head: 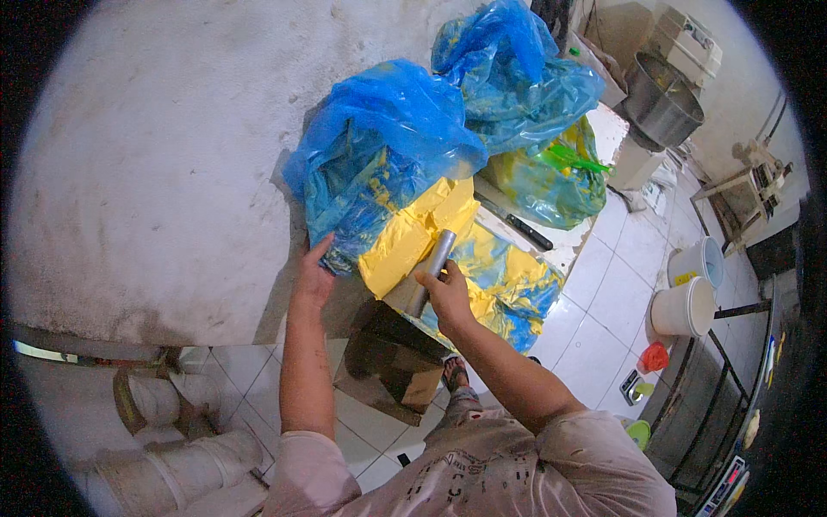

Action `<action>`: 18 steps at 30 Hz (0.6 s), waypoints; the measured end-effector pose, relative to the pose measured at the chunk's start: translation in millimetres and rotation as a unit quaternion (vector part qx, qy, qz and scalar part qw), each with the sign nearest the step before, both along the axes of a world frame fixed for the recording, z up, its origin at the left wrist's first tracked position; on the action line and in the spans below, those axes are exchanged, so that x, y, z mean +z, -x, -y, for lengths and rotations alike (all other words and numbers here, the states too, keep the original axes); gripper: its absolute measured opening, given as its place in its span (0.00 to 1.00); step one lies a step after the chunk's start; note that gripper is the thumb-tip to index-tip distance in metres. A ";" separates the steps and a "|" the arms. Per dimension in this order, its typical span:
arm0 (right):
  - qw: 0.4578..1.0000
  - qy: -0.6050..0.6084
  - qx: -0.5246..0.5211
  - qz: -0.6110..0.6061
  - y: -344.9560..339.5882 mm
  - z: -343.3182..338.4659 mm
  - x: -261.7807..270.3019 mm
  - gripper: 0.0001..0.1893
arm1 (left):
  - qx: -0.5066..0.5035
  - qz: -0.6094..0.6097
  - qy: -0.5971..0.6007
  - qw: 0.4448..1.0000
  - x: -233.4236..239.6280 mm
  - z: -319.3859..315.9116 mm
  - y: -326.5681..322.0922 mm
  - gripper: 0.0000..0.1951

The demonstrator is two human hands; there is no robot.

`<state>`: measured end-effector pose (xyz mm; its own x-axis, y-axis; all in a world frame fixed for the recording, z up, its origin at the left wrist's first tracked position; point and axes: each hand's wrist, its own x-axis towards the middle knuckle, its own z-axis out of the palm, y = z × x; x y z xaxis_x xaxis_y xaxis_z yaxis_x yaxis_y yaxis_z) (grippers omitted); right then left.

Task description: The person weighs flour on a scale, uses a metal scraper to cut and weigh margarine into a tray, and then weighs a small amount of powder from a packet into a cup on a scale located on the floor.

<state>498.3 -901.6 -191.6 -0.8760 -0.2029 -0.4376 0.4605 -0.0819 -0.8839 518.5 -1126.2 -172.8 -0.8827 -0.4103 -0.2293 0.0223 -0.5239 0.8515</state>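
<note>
A large block of yellow margarine-like fat (407, 242) lies partly out of a smeared blue plastic bag (394, 116). My right hand (449, 294) grips the metal tube handle of a scraper (434, 265). Its flat blade is partly visible beside the near end of the block. My left hand (315, 278) is against the bag's near left edge. One finger points up along the plastic; the others are partly hidden. To the right of the block, more yellow fat (517, 268) is smeared over crumpled blue plastic. A black-handled knife (530, 232) lies just beyond it.
Behind stand a second blue bag (517, 77) and a clear yellow-smeared bag (555, 187) with something green. A cardboard box (394, 362) sits on the tiled floor below. White buckets (683, 307) and a metal mixing bowl (665, 103) are at right. A wall (161, 161) rises at left.
</note>
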 end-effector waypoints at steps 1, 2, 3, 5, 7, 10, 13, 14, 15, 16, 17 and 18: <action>1.000 -0.001 0.000 0.000 0.8 -0.6 0.8 0.26 | -0.038 0.010 0.037 0.999 17.3 -4.9 -2.6 0.24; 1.000 -0.003 0.000 -0.001 1.5 -1.2 1.0 0.27 | -0.076 0.021 0.074 0.994 29.9 -9.5 -3.7 0.24; 1.000 -0.002 -0.002 0.003 1.4 -0.6 1.8 0.27 | -0.077 0.055 0.179 0.979 37.1 -13.2 -2.9 0.23; 1.000 0.000 -0.008 0.010 1.2 0.0 2.2 0.27 | -0.077 0.122 0.381 0.913 45.2 -19.0 4.4 0.20; 1.000 0.010 -0.008 0.022 2.7 -0.9 0.2 0.27 | -0.035 0.231 0.467 0.853 44.4 -18.1 9.9 0.17; 1.000 -0.004 -0.003 0.021 2.3 -0.6 -0.1 0.27 | 0.043 0.252 0.573 0.779 6.2 -1.2 2.7 0.16; 1.000 0.009 -0.008 0.023 3.5 -0.4 0.0 0.26 | 0.069 0.311 0.518 0.794 -23.5 8.9 3.7 0.17; 0.999 0.020 -0.011 0.026 3.9 -1.5 -0.4 0.26 | 0.069 0.348 0.471 0.808 -30.2 10.1 5.3 0.17; 0.999 0.027 -0.010 0.029 2.5 -1.3 -0.3 0.26 | 0.074 0.285 0.343 0.892 -41.5 16.1 3.9 0.17; 0.999 0.035 -0.010 0.031 1.9 -0.7 0.5 0.26 | 0.078 0.212 0.206 0.952 -50.8 22.4 3.9 0.18; 0.998 0.044 -0.009 0.033 0.8 0.7 1.8 0.26 | 0.081 0.132 0.064 0.986 -59.6 29.5 1.9 0.19; 0.999 0.042 -0.016 0.025 0.1 0.2 3.6 0.26 | 0.038 0.134 0.039 0.989 -56.2 27.2 3.0 0.20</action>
<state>498.1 -901.8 -188.0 -0.8598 -0.2129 -0.4641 0.5004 -0.1707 -0.8488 515.4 -1153.4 -228.9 -0.7604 -0.4989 -0.4159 -0.1731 -0.4616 0.8701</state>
